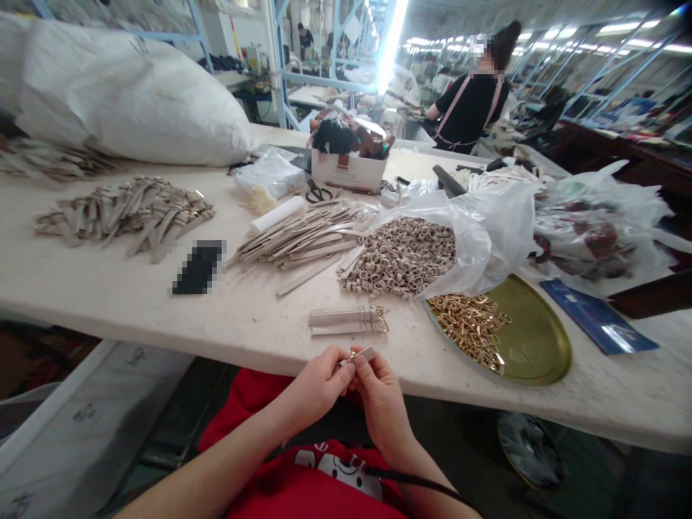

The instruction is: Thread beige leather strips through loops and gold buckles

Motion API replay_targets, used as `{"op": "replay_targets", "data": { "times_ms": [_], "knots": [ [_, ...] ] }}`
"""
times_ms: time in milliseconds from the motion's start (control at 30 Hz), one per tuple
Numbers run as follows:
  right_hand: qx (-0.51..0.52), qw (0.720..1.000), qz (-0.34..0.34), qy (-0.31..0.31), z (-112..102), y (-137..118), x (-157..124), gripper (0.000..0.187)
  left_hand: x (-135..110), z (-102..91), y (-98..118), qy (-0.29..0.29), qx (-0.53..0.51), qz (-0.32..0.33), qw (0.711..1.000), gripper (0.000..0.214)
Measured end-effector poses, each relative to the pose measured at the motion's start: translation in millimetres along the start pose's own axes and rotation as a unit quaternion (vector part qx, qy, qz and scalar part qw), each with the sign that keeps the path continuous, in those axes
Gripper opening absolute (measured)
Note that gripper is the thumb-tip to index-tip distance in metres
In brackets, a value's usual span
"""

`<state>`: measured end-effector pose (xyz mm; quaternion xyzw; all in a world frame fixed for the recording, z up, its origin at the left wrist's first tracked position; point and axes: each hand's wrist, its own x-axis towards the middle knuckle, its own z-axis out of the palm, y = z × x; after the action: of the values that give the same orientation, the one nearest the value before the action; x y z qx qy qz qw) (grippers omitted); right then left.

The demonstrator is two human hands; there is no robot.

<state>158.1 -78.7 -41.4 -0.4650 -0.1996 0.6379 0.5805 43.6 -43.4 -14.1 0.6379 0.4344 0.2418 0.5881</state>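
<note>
At the table's near edge my left hand [318, 386] and my right hand [381, 393] meet, both pinched on one beige strap [363, 354] with a small gold clasp at its end. Just beyond them lie finished straps with gold clasps [349, 320], side by side. A round brass tray [533, 346] at the right holds a heap of gold clasps [472, 326]. Small beige loops [403, 256] spill from a clear plastic bag [486, 231]. A bundle of plain beige straps [305, 238] lies left of the loops.
Another strap pile [127, 213] and a dark phone [199, 267] lie at the left, a big white sack [124, 94] behind. Scissors [318, 192] and a white box [349, 169] sit at the back. A blue booklet [597, 324] lies right. A person in black works beyond.
</note>
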Motion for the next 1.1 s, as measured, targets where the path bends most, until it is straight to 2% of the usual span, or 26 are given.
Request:
{"op": "replay_targets", "data": {
  "times_ms": [167,267,533,700,800,933,1033,1100],
  "knots": [
    [-0.082,0.995,-0.052,-0.002,-1,3,-4,0.017,2,-0.5,-2,-0.003,-0.051,-0.018,0.999,0.02],
    [-0.117,0.99,-0.075,0.003,-2,2,-3,0.016,2,-2.5,-4,-0.001,-0.047,-0.027,0.999,0.019],
    [-0.143,0.984,-0.106,0.018,-5,-5,6,0.016,6,-2.1,-3,-0.003,-0.031,-0.048,0.998,0.021],
    [-0.172,0.976,-0.128,0.037,-7,-8,9,0.018,12,2.3,-2,0.0,-0.054,-0.09,0.994,0.018],
    [-0.151,0.982,-0.106,0.035,-8,-9,10,0.018,13,3.5,-3,-0.003,-0.061,-0.107,0.992,0.016],
    [-0.045,0.999,-0.018,-0.003,-5,-10,12,0.017,12,4.0,0,0.018,-0.065,-0.095,0.993,0.022],
    [0.026,0.998,0.033,-0.036,-3,-12,12,0.017,12,4.0,3,0.024,-0.082,-0.095,0.992,0.024],
    [0.039,0.997,0.044,-0.041,-4,-14,11,0.017,11,4.0,3,0.02,-0.085,-0.101,0.991,0.024]
  ]
}}
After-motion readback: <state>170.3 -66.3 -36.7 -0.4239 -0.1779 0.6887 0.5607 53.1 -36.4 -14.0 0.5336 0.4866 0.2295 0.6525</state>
